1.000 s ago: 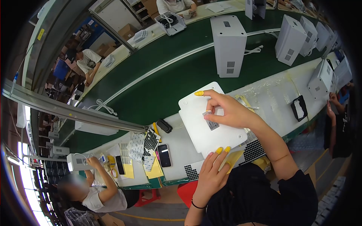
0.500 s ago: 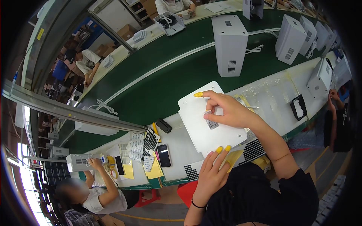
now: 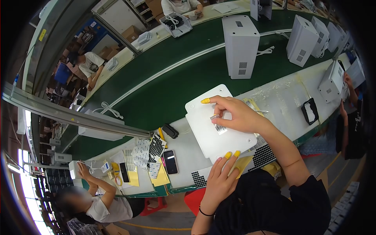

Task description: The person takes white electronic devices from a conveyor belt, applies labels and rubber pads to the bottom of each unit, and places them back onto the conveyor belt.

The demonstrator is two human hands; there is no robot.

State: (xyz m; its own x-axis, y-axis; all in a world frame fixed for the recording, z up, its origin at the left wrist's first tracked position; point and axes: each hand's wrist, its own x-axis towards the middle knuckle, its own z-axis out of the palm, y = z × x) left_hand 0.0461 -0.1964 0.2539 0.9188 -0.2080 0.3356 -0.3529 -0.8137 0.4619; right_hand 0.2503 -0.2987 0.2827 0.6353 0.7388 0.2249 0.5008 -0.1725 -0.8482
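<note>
A white plastic panel (image 3: 205, 137) with rounded corners and screw holes lies in front of me on the bench. My right hand (image 3: 239, 113) is over its middle, thumb and a bent finger pinching the edge of a printed silver label (image 3: 220, 129). Its index finger, in a yellow finger cot, stretches toward the panel's far edge. The label's lower part lies against the panel; whether all of it is stuck down I cannot tell. At the near edge, my left hand (image 3: 221, 180) rests with fingers extended, yellow cots on several fingertips touching the panel.
Sheets of black round pads (image 3: 263, 156) lie beside the panel. A phone (image 3: 170, 161) and a black case (image 3: 170, 131) are to the left. Beyond runs a green conveyor (image 3: 156, 102) carrying tall white units (image 3: 239, 51). A black tray (image 3: 310, 111) sits right. Co-workers are on several sides.
My hands have hardly moved; the label shifts slightly under my right fingers. The tall white unit moved a little right. Co-workers' hands at the left and right changed position.
</note>
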